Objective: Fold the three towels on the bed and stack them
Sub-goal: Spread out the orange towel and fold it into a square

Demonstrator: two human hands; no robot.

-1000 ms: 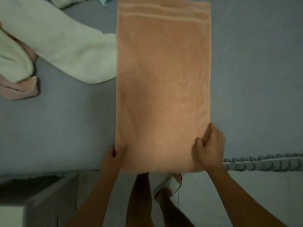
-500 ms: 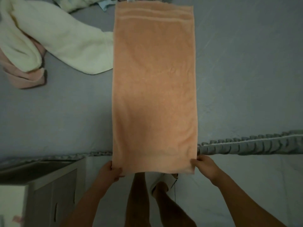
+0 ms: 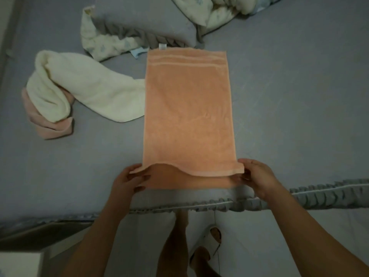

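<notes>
My left hand (image 3: 127, 181) pinches the near left corner of the orange towel (image 3: 188, 116), and my right hand (image 3: 256, 177) pinches the near right corner, fingers curled over the hem on both sides. Between my hands the near edge is lifted and curling over, with a lower layer of the same cloth showing beneath it. The rest of the orange towel runs straight away from my hands, flat on the grey bed (image 3: 299, 108), its far hem striped and carrying a small white tag (image 3: 162, 46).

I count three towels: the orange one, a cream towel (image 3: 83, 92) lying bunched up ahead and to the left of my left hand, its end touching or slipping under the orange towel's left edge, and a pink towel (image 3: 50, 128) crumpled beneath the cream one, further left. Beyond the orange towel's far end sit a grey pillow (image 3: 143, 19) and a pale patterned quilt (image 3: 215, 13).

The bed's ruffled edge (image 3: 319, 194) runs just beneath my wrists. Ahead and to the right of my right hand there is a wide stretch of bare sheet; left of my left hand there is another bare patch, short of the pink towel.
</notes>
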